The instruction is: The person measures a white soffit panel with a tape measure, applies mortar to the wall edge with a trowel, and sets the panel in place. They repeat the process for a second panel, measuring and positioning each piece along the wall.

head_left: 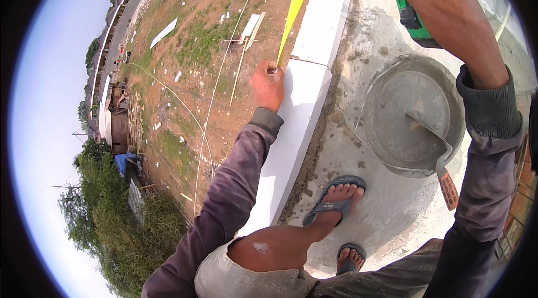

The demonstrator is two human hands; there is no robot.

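Note:
My left hand (267, 86) is closed in a pinch on the end of a yellow tape blade (297, 3), just beyond the outer side of the low white block wall (294, 104). The blade runs up out of the picture's top edge and comes back at the upper right. There my right hand (448, 12) is wrapped round the green and black case of a tape measure (412, 20), above the concrete floor. Below it stands a round tub (376, 82) of grey mortar. A trowel (446, 177) with an orange handle rests with its blade in the tub.
Grey mortar lies spilled along the wall's inner foot. My sandalled feet (339, 200) stand on the concrete floor (386, 208) beside the wall. Beyond the wall, far below, lies earthy ground (185, 74) with boards and a thin line crossing it. Trees (123, 208) and sheds stand left.

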